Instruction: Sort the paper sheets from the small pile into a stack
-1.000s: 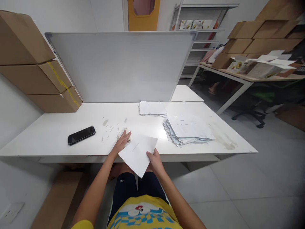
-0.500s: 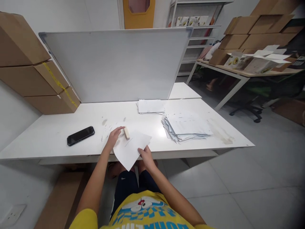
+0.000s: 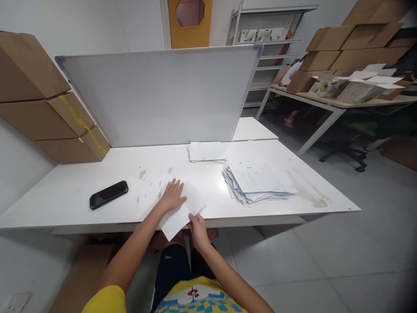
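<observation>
A white sheet of paper (image 3: 178, 221) lies at the table's front edge, its near corner hanging over. My left hand (image 3: 172, 196) rests flat on it, fingers stretched out and a little apart. The paper's right edge is pinched between thumb and fingers of my right hand (image 3: 197, 229). The small cream block seen earlier does not show; whether it is under my left palm, I cannot tell. Dark smudges mark the white table (image 3: 137, 163) left of the sheet.
A black phone-like device (image 3: 109, 194) lies at left. A thick paper stack (image 3: 260, 180) sits at right, a smaller stack (image 3: 207, 151) behind. A whiteboard (image 3: 163, 95) stands at the back, with cardboard boxes (image 3: 71, 143) to its left.
My left hand has moved right from beside the cream block and flattened onto the sheet. The cream block has gone from sight. My right hand still pinches the paper; the view has tilted up slightly.
</observation>
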Available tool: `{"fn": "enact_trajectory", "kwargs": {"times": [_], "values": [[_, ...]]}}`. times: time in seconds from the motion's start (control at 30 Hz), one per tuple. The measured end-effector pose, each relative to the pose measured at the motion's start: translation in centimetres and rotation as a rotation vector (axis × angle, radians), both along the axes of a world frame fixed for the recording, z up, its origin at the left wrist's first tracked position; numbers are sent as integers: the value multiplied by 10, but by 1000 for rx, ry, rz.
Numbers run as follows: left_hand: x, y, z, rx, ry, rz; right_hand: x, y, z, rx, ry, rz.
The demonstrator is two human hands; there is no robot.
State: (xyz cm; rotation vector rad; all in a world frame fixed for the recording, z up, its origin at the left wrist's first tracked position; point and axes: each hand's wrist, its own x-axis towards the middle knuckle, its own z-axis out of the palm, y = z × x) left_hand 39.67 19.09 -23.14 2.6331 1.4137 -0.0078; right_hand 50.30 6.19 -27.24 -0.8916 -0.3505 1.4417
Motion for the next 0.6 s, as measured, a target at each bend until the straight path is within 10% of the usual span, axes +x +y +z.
{"fn": "enact_trajectory", "kwargs": {"times": [0.6], "values": [[-31, -23, 29, -70, -498, -40, 11, 1, 7, -57, 231, -6]]}}
